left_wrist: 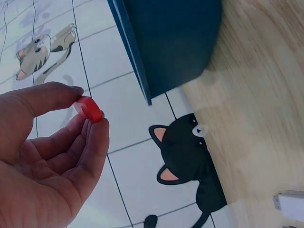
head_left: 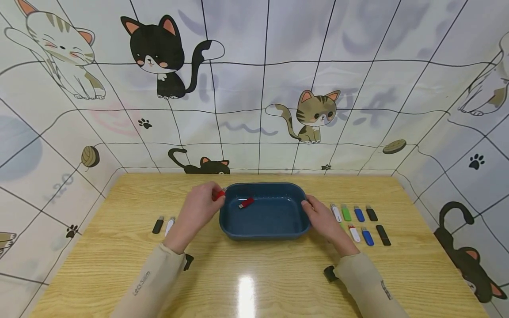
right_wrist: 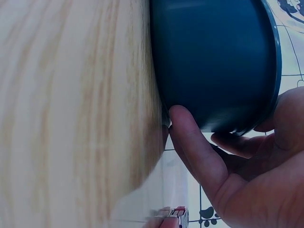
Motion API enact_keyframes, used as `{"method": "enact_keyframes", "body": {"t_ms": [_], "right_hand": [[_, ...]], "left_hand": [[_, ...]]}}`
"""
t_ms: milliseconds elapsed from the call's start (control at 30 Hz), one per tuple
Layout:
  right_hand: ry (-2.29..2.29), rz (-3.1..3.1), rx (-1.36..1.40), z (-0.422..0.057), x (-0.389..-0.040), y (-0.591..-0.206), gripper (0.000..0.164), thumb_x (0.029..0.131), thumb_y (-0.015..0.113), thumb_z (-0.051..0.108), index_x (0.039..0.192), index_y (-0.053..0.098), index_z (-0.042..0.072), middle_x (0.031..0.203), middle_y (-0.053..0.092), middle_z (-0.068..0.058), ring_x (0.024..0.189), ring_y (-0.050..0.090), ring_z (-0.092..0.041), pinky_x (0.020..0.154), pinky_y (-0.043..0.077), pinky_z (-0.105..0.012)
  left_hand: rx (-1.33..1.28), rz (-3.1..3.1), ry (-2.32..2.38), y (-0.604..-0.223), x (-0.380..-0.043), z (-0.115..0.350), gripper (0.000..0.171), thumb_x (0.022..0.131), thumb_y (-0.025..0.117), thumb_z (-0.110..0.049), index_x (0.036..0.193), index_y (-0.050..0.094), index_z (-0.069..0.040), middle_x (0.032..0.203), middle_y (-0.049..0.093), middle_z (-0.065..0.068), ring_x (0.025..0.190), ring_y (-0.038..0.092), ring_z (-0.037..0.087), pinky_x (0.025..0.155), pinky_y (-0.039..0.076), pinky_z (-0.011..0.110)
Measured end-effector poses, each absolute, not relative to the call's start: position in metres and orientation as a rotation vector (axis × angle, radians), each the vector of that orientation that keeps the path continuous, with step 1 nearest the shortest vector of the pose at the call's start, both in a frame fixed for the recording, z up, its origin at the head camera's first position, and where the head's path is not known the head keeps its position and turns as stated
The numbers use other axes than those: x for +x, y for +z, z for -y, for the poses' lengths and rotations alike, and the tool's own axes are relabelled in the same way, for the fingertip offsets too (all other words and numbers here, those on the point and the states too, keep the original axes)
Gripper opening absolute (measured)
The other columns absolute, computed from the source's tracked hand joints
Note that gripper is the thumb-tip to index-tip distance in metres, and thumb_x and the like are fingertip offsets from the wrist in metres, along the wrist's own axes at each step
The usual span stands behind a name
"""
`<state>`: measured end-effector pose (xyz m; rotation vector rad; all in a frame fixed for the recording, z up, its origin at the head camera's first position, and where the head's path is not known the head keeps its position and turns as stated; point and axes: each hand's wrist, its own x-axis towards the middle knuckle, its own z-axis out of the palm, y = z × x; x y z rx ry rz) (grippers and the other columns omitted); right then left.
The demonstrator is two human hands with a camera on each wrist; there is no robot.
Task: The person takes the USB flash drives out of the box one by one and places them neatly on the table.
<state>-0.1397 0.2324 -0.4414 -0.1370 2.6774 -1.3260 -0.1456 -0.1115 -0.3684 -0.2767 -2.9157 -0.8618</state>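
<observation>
My left hand (head_left: 202, 204) pinches a red USB stick (left_wrist: 89, 109) between thumb and fingertips, just outside the upper left corner of a dark blue rectangular dish (head_left: 264, 234). In the left wrist view the stick is apart from the dish wall. Inside the dish, toward its left, lies another red USB stick (head_left: 246, 202) with its metal plug showing. My right hand (head_left: 321, 217) grips the dish's right end, its thumb over the rim. In the right wrist view the fingers lie against the outer wall, one fingertip low near the tabletop.
On the wooden table (head_left: 222, 278), a black USB stick (head_left: 158, 225) and a white one (head_left: 169, 225) lie left of the dish. Several more, including a blue one (head_left: 367, 236) and a green one (head_left: 346, 213), lie in rows at right. A cat-print cloth (head_left: 246, 88) stands behind.
</observation>
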Motion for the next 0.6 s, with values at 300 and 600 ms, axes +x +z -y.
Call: {"method": "enact_keyframes", "body": {"t_ms": [300, 600], "right_hand": [[-1.326, -2.675, -0.14, -0.234, -0.139, -0.441, 0.055, 0.114, 0.035, 0.032, 0.157, 0.035, -0.004, 0.157, 0.04, -0.029, 0.145, 0.037, -0.048, 0.115, 0.034, -0.062], [-1.336, -2.679, -0.157, -0.234, -0.14, -0.443, 0.054, 0.114, 0.035, 0.03, 0.156, 0.036, -0.004, 0.155, 0.043, -0.03, 0.143, 0.04, -0.048, 0.113, 0.037, -0.062]], "left_hand": [[-0.248, 2.887, -0.884, -0.373, -0.147, 0.13, 0.017, 0.095, 0.069, -0.011, 0.105, 0.073, 0.002, 0.091, 0.072, 0.011, 0.077, 0.064, 0.023, 0.071, 0.056, 0.039], [-0.195, 2.883, -0.874, -0.378, -0.144, 0.167, 0.02, 0.098, 0.067, -0.011, 0.109, 0.07, 0.006, 0.096, 0.072, 0.016, 0.084, 0.067, 0.028, 0.074, 0.055, 0.045]]}}
